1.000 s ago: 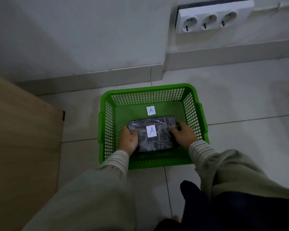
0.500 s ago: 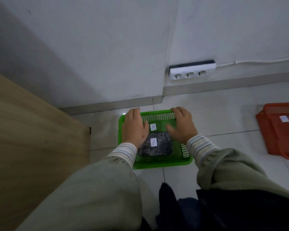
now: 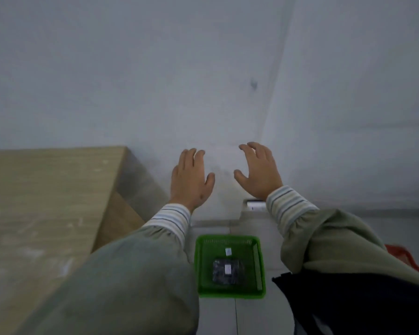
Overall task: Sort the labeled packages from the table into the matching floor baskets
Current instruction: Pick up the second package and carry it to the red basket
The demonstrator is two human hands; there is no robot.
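- Table is sitting at left, top looking bare in the visible part, so the next package is needing a look further along it (judgement).
- Green basket is lying on the floor below, red basket peeking at right edge.
- Left hand and right hand are hovering raised in front of the wall, palms down, fingers spread apart, holding nothing.
- Package is resting inside the green basket, label up.
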